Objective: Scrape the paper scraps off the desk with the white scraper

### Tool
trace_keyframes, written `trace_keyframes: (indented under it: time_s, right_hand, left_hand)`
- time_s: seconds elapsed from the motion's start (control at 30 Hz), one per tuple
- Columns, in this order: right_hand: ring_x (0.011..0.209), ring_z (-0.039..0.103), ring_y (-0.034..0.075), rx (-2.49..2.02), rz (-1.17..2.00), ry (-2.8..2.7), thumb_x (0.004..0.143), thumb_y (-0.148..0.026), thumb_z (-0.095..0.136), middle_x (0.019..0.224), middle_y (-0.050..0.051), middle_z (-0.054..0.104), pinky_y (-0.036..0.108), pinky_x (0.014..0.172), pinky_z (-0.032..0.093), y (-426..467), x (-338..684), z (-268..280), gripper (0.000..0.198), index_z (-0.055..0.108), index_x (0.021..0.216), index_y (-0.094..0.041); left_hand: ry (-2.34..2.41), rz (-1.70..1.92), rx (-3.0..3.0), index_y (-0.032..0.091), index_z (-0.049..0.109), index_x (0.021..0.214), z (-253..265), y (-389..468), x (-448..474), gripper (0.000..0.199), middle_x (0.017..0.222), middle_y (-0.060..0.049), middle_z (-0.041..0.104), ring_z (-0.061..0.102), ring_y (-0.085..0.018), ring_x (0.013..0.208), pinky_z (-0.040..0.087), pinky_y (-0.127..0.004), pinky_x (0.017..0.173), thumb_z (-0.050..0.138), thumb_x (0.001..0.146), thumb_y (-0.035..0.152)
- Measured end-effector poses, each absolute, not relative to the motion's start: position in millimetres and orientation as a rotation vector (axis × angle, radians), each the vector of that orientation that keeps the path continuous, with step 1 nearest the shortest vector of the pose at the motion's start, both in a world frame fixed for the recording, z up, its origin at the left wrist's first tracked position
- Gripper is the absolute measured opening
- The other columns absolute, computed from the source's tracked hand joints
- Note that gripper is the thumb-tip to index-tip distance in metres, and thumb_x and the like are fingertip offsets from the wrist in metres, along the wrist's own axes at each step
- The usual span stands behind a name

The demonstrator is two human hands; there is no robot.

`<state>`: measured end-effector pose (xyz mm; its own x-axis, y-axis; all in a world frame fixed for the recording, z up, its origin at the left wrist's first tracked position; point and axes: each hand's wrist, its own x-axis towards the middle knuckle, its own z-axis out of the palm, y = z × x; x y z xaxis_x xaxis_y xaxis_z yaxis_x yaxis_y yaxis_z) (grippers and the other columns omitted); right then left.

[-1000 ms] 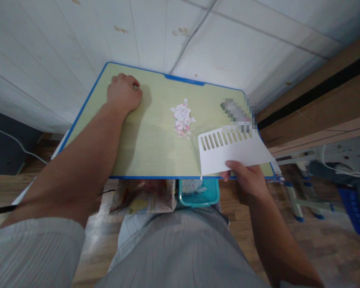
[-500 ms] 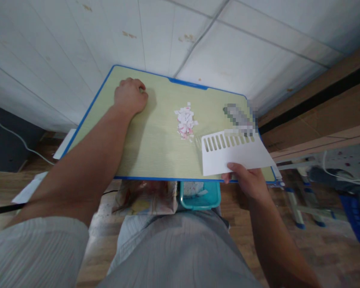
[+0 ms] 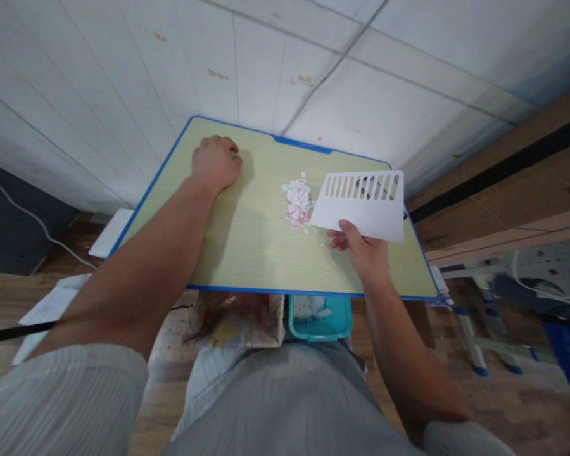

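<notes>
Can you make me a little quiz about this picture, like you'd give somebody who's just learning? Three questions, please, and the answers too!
1. Which hand holds the white slotted card?
2. True or false: the left hand is covering the pile of paper scraps.
3. What colour is the edging of the table?
a) red
b) blue
c) black

Key:
1. The right hand, with its thumb on top of the card.
2. False. The pile lies apart from it, off to its right.
3. b) blue
</notes>
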<state>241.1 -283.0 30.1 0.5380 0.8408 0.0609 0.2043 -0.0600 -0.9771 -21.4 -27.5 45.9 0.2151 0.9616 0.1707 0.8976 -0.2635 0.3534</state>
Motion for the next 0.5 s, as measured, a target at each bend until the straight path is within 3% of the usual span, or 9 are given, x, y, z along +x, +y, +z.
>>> trace_keyframes:
  time_s: [0.23,0.5]
  right_hand:
    - [0.052,0.07,0.021,-1.587,0.681,-0.891,0.081,-0.05,0.083,0.07,0.011,0.082,0.035,0.053,0.058,-285.8,248.0,34.7,0.031,0.075,0.074,-0.022]
    - [0.052,0.068,0.019,-1.537,0.714,-0.992,0.084,-0.063,0.086,0.08,0.013,0.086,0.034,0.052,0.055,-269.0,238.2,34.3,0.043,0.076,0.084,-0.021]
  left_hand:
    - [1.79,0.534,2.29,0.014,0.078,0.15,47.1,-26.7,-21.6,0.047,0.164,-0.016,0.068,0.054,-0.037,0.153,0.044,-0.054,0.133,0.053,0.112,0.026]
    - [1.8,0.493,2.319,0.013,0.076,0.153,50.0,-30.2,-21.1,0.048,0.164,-0.017,0.067,0.055,-0.035,0.154,0.045,-0.052,0.133,0.052,0.113,0.026]
